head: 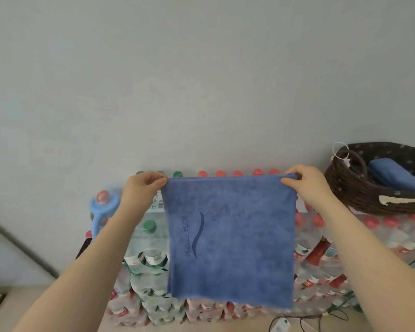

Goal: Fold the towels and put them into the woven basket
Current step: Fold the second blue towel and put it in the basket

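Far left, a blue plastic ring-shaped object [101, 212] with a pink knob sits at the left edge of the bottle stack, against the plain grey wall [201, 80]. The stack is shrink-wrapped packs of clear water bottles [151, 259], green caps on the left, red caps on the right; too many to count.

Left hand [143, 189]: fingers curled, thumb and fingertips pinching the top left corner of the blue towel [230, 240]. One towel held up in the air in front of the stack, spread flat, hanging straight down. Soft fuzzy microfibre, roughly square, doubled over with a second layer showing along the bottom edge. Dark printed wave logo and text reading "YOGA FITNESS" run vertically on its left half.

Right hand [306, 185]: same grip, thumb and curled fingers pinching the top right corner. Hands well apart, top edge pulled taut between them. Both forearms bare.

Right, one dark brown woven basket [359, 195], oval, with loop handles and a white tag, sits on top of the stack at its right edge. Inside it, one folded blue towel [393, 174]. Two towels visible in total.

Bottom right, a white adapter and dark cables [297, 322] on the floor.
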A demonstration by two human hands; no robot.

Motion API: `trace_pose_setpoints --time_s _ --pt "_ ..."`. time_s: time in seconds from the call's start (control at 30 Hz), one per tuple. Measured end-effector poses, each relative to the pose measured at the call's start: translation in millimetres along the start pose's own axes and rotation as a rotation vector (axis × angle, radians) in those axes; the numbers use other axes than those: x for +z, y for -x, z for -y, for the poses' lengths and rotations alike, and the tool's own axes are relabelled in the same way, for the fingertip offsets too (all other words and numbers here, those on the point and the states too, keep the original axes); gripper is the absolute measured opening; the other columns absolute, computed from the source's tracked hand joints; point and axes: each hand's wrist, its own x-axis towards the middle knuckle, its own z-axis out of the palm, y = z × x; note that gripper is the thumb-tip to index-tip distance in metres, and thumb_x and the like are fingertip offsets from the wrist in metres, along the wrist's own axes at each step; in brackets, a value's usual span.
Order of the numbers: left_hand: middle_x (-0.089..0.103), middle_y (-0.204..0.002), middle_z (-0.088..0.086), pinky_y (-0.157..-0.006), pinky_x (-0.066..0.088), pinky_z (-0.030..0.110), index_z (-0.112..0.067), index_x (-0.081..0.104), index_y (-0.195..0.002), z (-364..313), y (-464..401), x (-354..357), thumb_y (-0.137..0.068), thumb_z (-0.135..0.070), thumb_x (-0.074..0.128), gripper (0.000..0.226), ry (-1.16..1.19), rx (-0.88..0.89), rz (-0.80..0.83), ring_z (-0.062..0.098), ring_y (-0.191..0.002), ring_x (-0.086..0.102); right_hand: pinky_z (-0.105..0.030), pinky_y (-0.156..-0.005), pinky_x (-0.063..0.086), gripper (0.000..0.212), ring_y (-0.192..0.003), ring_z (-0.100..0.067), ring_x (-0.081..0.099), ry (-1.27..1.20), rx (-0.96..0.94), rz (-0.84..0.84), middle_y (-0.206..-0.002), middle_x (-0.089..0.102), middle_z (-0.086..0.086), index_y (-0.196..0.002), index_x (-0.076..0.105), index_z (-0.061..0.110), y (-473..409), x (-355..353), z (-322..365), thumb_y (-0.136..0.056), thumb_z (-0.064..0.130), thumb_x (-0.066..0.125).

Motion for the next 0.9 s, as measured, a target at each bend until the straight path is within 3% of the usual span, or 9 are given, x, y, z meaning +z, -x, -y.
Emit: trace_pose_setpoints --time_s 0.13,0.2,0.3,0.37,0.47,0.53,0.6,0.73,0.9 --pt "0.063 -0.071 0.001 -0.079 0.050 0.040 -0.023 0.063 -0.067 15.9 -39.5 1.0 -0.085 -0.016 0.063 0.019 -0.137 -0.046 0.000 0.020 -0.072 0.054 -0.026 -0.055 0.039 0.013 -0.064 -0.016 0.051 -0.455 0.178 0.046 -0.074 0.056 -0.004 -0.077 0.055 0.014 -27.7 25.0 -6.9 -0.087 0.006 0.058" --pt "0.064 -0.073 0.001 -0.079 0.049 0.039 -0.022 0.062 -0.068 16.7 -64.3 0.0 -0.086 -0.018 0.062 0.019 -0.187 -0.035 0.011 0.020 -0.072 0.054 -0.024 -0.055 0.047 0.013 -0.063 -0.014 0.057 -0.677 0.250 0.094 -0.073 0.060 -0.003 -0.079 0.055 0.013 -48.9 36.0 -7.7 -0.090 0.006 0.053" --pt "0.064 -0.072 -0.002 -0.070 0.047 0.031 -0.020 0.063 -0.070 13.8 -102.1 4.2 -0.086 -0.019 0.062 0.016 -0.206 0.005 0.021 0.016 -0.067 0.054 -0.016 -0.046 0.048 0.016 -0.053 -0.006 0.058 -0.748 0.351 0.041 -0.064 0.063 0.002 -0.078 0.055 0.014 -88.2 56.7 -9.1 -0.092 0.007 0.050" --pt "0.061 -0.068 -0.006 -0.058 0.041 0.023 -0.015 0.064 -0.074 13.9 -126.3 12.0 -0.086 -0.020 0.062 0.013 -0.265 0.009 0.024 0.009 -0.058 0.051 -0.019 -0.048 0.045 0.020 -0.052 -0.008 0.056 -0.701 0.413 -0.059 -0.058 0.061 0.001 -0.073 0.054 0.016 -116.5 74.8 -14.6 -0.091 0.009 0.051" --pt "0.058 -0.067 -0.004 -0.055 0.037 0.022 -0.010 0.065 -0.080 22.2 -157.5 23.1 -0.086 -0.021 0.062 0.014 -0.352 0.021 -0.009 0.010 -0.058 0.048 -0.030 -0.063 0.036 0.019 -0.070 -0.018 0.044 -0.542 0.422 -0.174 -0.071 0.050 -0.006 -0.070 0.057 0.012 -149.6 102.6 -20.4 -0.089 0.013 0.054" --pt "0.059 -0.070 -0.001 -0.058 0.038 0.024 -0.009 0.065 -0.081 31.1 -170.6 27.5 -0.087 -0.019 0.060 0.012 -0.358 0.019 -0.040 0.016 -0.065 0.051 -0.031 -0.066 0.034 0.021 -0.076 -0.018 0.042 -0.412 0.386 -0.222 -0.075 0.048 -0.008 -0.083 0.058 -0.007 -161.5 117.8 -22.3 -0.089 0.011 0.049" --pt "0.062 -0.076 0.002 -0.065 0.042 0.026 -0.011 0.064 -0.082 40.8 -175.4 31.2 -0.087 -0.016 0.058 0.009 -0.387 0.026 -0.026 0.018 -0.073 0.054 -0.033 -0.072 0.040 0.022 -0.083 -0.024 0.051 -0.228 0.351 -0.242 -0.087 0.056 -0.014 -0.099 0.058 -0.007 -163.2 127.7 -21.2 -0.091 0.010 0.046" --pt "0.063 -0.113 0.004 -0.085 0.048 0.035 -0.011 0.057 -0.115 59.1 -162.7 30.3 -0.089 -0.015 0.053 0.026 -0.599 0.046 0.119 0.022 -0.093 0.058 -0.033 -0.095 0.037 0.030 -0.117 -0.031 0.050 0.052 0.197 -0.146 -0.125 0.055 -0.018 -0.120 0.051 -0.001 -135.4 136.0 -5.0 -0.093 0.011 0.048" --pt "0.063 -0.111 0.003 -0.077 0.045 0.028 -0.010 0.054 -0.120 61.4 -113.3 9.0 -0.091 -0.016 0.050 0.030 -0.563 0.017 0.125 0.015 -0.088 0.054 -0.030 -0.093 0.037 0.020 -0.108 -0.027 0.055 0.225 -0.312 0.172 -0.111 0.060 -0.012 -0.105 0.061 0.007 -57.5 149.1 31.1 -0.087 0.010 0.054"
